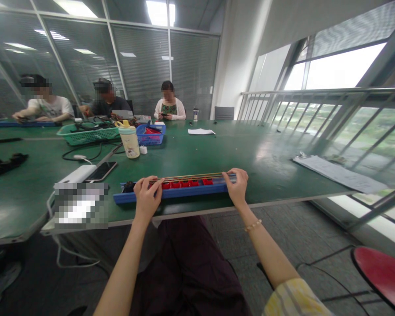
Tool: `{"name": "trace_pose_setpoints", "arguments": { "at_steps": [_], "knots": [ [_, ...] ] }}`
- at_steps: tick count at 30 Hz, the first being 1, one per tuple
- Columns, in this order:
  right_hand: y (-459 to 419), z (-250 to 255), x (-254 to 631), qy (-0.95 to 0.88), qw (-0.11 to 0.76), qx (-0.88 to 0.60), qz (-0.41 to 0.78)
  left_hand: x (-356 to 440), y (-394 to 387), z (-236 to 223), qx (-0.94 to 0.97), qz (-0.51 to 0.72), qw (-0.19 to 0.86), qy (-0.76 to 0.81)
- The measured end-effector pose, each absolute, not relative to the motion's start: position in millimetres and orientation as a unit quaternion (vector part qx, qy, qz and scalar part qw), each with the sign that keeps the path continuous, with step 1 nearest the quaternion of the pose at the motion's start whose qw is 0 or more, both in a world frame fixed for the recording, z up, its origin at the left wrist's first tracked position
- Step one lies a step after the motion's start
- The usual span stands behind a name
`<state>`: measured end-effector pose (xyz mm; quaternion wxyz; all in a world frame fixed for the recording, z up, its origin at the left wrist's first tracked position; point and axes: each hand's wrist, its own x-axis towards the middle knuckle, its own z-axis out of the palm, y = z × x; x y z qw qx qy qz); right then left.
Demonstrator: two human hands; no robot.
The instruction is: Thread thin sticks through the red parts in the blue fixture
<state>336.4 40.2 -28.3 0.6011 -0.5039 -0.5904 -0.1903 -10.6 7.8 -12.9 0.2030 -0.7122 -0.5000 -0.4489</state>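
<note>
A long blue trough (184, 191) lies along the near edge of the table, with several red pieces (184, 183) in a row inside it. Several thin, straight, copper-coloured strands (191, 177), wires or slim rods, run lengthwise just above them. My left hand (147, 193) pinches the strands towards the trough's left part, thumb and fingers closed. At the right end, my right hand (237, 184) has its fingers closed around the other end of the strands. A dark lump (129, 187) sits in the trough's left end, left of my left hand.
Left of the trough are a phone (102, 171), a white power bank (75, 175) with cables, and a cream bottle (129, 141). Behind stand a green basket (88, 136) and a blue basket (150, 138). A clipboard (339, 172) lies right. Several people sit across the table.
</note>
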Motion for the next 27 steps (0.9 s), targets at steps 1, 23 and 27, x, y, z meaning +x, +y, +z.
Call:
{"name": "trace_pose_setpoints", "arguments": {
  "at_steps": [1,23,27],
  "knots": [
    [40,-28,337,-0.594,0.598,-0.505,-0.184,-11,8,-13,-0.712,-0.449,0.202,-0.501],
    [49,-39,355,-0.525,0.644,-0.540,-0.136,-10,6,-14,-0.710,-0.445,0.200,-0.509],
    [51,-40,357,-0.508,0.650,-0.544,-0.155,-9,5,-13,-0.709,-0.446,0.199,-0.509]
  ]
}}
